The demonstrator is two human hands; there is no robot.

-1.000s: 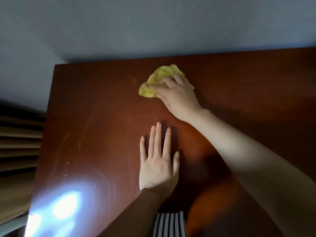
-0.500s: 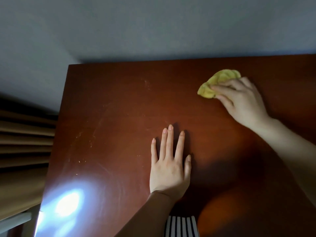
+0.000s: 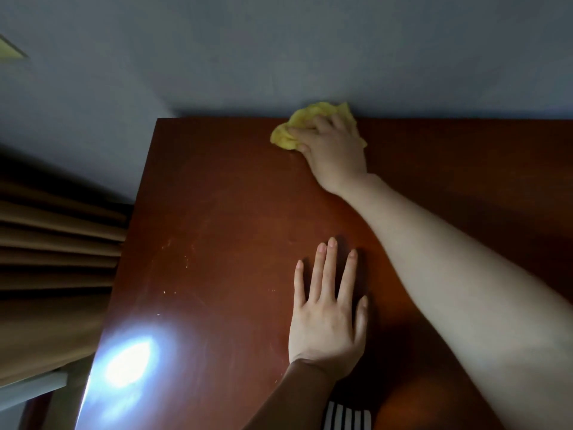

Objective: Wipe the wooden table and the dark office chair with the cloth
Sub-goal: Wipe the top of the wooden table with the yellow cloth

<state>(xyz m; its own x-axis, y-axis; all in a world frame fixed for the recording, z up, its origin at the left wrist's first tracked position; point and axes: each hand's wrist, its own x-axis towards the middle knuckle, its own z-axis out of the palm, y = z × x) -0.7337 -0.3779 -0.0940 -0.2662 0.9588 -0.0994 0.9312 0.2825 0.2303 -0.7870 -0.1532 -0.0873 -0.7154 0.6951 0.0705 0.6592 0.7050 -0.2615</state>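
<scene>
Cloth (image 3: 294, 127) bunched in curled right hand (image 3: 335, 150) at 12 o'clock edge of counter (image 3: 217, 212); left hand (image 3: 325, 321) flat, spread, at 6; curtain (image 3: 55, 259) at 9.

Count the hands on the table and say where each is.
2. The right hand grips the yellow cloth at the table's far edge; the left hand lies flat nearer the front.

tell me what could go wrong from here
The cloth bunched under the right hand sits at the far edge of the table, by the wall; a further push could drop part of it over the back. Pale specks near the left edge might get missed. The left hand, flat on the table, covers a patch that may go unwiped.
</scene>
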